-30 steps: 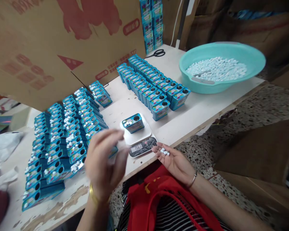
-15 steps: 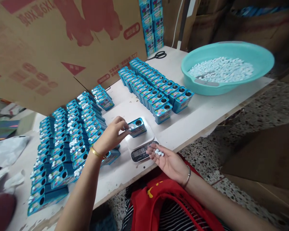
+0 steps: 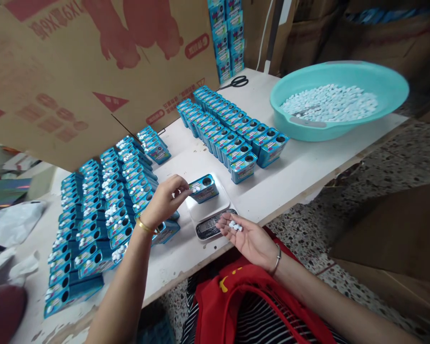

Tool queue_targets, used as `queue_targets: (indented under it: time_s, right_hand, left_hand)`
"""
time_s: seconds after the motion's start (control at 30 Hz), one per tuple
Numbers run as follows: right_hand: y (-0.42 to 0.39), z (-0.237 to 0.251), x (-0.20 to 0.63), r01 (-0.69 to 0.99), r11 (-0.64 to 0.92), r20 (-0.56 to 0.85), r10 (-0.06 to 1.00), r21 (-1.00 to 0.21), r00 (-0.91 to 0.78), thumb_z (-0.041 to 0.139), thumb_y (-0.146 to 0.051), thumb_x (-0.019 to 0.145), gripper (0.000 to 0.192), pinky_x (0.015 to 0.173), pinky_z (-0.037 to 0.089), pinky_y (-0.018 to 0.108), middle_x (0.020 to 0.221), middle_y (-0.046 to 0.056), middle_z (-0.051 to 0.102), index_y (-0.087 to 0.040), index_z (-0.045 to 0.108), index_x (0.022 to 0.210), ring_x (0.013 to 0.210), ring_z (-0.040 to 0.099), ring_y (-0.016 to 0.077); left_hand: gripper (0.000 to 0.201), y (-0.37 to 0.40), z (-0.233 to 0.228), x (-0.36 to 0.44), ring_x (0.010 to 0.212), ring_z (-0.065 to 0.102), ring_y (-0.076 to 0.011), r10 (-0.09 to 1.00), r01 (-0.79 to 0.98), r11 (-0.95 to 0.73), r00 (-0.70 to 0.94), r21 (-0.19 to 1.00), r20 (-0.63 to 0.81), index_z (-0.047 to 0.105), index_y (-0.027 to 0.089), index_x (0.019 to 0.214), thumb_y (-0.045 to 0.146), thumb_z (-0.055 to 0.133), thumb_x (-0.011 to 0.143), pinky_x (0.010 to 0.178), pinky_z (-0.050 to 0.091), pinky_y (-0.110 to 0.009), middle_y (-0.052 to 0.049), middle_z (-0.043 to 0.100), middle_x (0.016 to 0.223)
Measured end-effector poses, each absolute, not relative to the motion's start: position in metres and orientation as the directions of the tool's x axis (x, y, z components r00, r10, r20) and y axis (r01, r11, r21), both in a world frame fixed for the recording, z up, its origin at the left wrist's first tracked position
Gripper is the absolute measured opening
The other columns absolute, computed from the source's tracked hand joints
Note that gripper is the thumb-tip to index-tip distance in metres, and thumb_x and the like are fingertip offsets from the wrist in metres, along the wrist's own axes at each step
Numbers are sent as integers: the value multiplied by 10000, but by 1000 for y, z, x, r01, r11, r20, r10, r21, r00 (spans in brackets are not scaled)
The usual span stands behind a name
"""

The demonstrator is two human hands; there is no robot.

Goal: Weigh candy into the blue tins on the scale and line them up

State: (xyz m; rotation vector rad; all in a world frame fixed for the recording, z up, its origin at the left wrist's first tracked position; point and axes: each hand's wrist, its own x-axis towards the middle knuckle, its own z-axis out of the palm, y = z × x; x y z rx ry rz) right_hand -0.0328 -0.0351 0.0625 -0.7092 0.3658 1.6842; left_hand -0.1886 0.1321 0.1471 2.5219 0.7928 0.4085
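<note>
While the left hand [image 3: 166,200] reaches over the scale [image 3: 210,210], its fingertips are pinched together at the left end of the tin [image 3: 204,188] that stands on the scale plate. It seems to hold a small white tablet there, but the view is too small to be sure. The right hand [image 3: 249,239] lies palm up at the near edge of the tabletop [image 3: 301,167], just right of the scale display, open and cupped, with a few white tablets [image 3: 235,226] on the fingers. Left of the scale stand many rows of tins [image 3: 103,200], several with tablets on top. Far from it are two more rows [image 3: 232,129], and at the far right a basin [image 3: 338,98] of tablets. Scissors [image 3: 236,82] lie at the far edge.
</note>
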Motion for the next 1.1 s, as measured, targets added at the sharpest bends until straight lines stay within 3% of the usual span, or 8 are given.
queue_targets:
  time_s: [0.13, 0.3, 0.4, 0.5, 0.63, 0.77, 0.93, 1.1]
  right_hand:
    - [-35, 68, -34, -959, -256, -616, 778, -125, -127, 447, -163, 910, 214, 736, 547, 233, 794, 98, 699, -96, 642, 855, 779, 691, 148]
    - [-37, 78, -29, -963, -267, -580, 792, -45, -192, 374, -256, 959, 308, 681, 561, 230, 780, 86, 690, -105, 628, 870, 721, 670, 124]
    - [-43, 74, -19, -964, -260, -608, 776, -61, -171, 381, -161, 943, 250, 538, 516, 162, 755, 63, 676, -108, 620, 893, 645, 635, 94]
    - [-55, 64, -5, -974, -184, -654, 755, -136, -51, 391, -103, 919, 232, 495, 488, 150, 735, 71, 663, -95, 619, 878, 603, 609, 89]
    - [-74, 52, 11, -971, -104, -707, 703, -213, 80, 388, -72, 901, 236, 522, 504, 151, 764, 84, 662, -102, 618, 856, 634, 613, 91]
    - [-90, 45, 17, -961, -100, -712, 692, -259, 120, 409, -62, 888, 224, 506, 485, 130, 737, 60, 640, -110, 623, 843, 626, 594, 75]
    - [-108, 35, 12, -941, -143, -611, 788, -306, 79, 608, -130, 806, 46, 423, 394, 116, 710, 17, 616, -131, 645, 834, 553, 515, 50]
    - [-116, 30, 6, -923, -175, -592, 803, -342, 67, 697, -156, 741, 89, 444, 393, 126, 749, 24, 640, -136, 661, 820, 582, 517, 53]
  left_hand:
    - [102, 107, 156, -180, 686, 480, -98, 612, 421, -729, 755, 540, 237, 545, 172, 819, 263, 561, 861, 639, 411, -234, -5, 541, 771]
    - [149, 56, 154, -161, 782, 550, -115, 451, 310, -768, 883, 561, 130, 561, 184, 1013, 252, 513, 889, 693, 467, -251, -48, 593, 918]
    - [158, 47, 147, -169, 789, 574, -119, 608, 395, -719, 756, 572, 242, 591, 189, 1011, 256, 528, 882, 710, 476, -265, -46, 621, 912]
    - [125, 48, 142, -193, 719, 583, -103, 836, 467, -533, 421, 705, 353, 619, 192, 939, 272, 557, 866, 660, 475, -243, -24, 626, 837]
    - [144, 40, 135, -223, 665, 575, -86, 941, 412, -337, 133, 846, 311, 620, 179, 891, 309, 606, 832, 621, 473, -215, -11, 620, 781]
    - [180, 18, 124, -236, 660, 578, -87, 961, 419, -272, 71, 866, 267, 623, 172, 872, 343, 618, 816, 618, 484, -212, -7, 614, 754]
    - [182, -8, 116, -238, 672, 568, -94, 970, 448, -243, 86, 860, 229, 617, 174, 866, 351, 608, 821, 645, 485, -227, -7, 612, 754]
    - [199, -16, 110, -238, 679, 552, -101, 969, 470, -245, 142, 848, 201, 614, 171, 838, 368, 602, 819, 648, 484, -238, -9, 601, 765]
